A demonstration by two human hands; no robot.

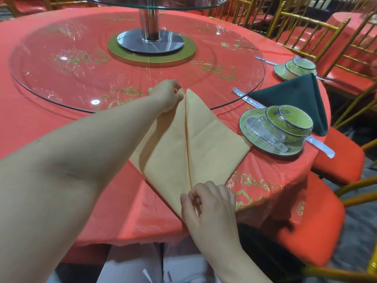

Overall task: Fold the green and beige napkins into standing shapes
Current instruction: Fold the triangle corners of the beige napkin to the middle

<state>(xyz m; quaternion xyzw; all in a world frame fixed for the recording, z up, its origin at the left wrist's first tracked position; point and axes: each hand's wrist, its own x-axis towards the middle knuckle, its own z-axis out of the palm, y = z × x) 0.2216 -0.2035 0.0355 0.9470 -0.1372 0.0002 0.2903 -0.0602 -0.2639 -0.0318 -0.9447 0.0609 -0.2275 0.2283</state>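
Note:
A beige napkin (pixel 206 144) lies flat on the red tablecloth near the table's front edge, folded into a kite shape with a crease down its middle. My left hand (pixel 167 94) pinches the left flap near the napkin's far tip. My right hand (pixel 210 205) pinches the near tip at the table edge. A dark green napkin (pixel 302 94) stands folded as a cone-like shape to the right, behind a place setting.
A glass turntable (pixel 61 64) on a metal post fills the table's middle. A wrapped set of green plate, bowl and glass cup (pixel 275 129) sits right of the beige napkin, another set (pixel 295 66) farther back. Red-cushioned gold chairs (pixel 342 152) ring the right side.

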